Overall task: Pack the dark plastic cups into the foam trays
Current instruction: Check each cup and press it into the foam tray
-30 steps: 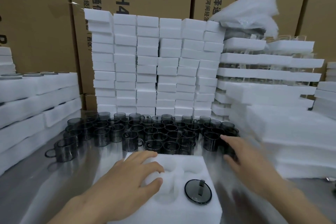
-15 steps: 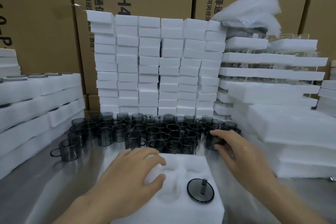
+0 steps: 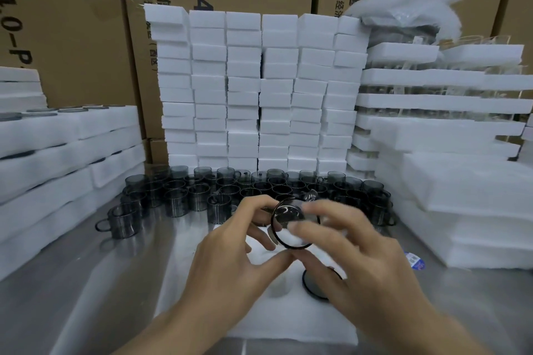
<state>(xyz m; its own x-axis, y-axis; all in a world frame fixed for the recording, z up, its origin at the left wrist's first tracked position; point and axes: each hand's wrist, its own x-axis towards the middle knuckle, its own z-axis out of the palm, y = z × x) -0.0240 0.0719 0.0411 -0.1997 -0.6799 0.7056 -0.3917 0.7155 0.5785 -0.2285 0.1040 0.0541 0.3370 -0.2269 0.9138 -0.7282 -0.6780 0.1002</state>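
- The left hand point(image 3: 230, 262) and the right hand point(image 3: 366, 262) hold one dark cup point(image 3: 291, 225) between them. The left fingers and thumb curl round its left side. The right fingers lie over its right side and are blurred.
- This cup is tilted with its open mouth toward the camera, in the air just above the far part of the near foam tray point(image 3: 259, 320).
- A second dark cup point(image 3: 313, 287) sits in a pocket of this tray, partly hidden by the right hand.
- Many more cups point(image 3: 202, 193) stand close together on the metal table point(image 3: 72, 297), behind the tray.
- Behind them is a wall of white foam blocks point(image 3: 245, 89). Foam trays are stacked on the left point(image 3: 57, 153) and on the right point(image 3: 447, 181).
- The cardboard boxes point(image 3: 72, 23) at the far side carry the print "AH4", "4.0-P" and the Chinese characters "唐泽通" and "河北河间"; the rest is cut off.
- A small blue and white label point(image 3: 414, 260) lies on the table at the right; its writing is too small to read.
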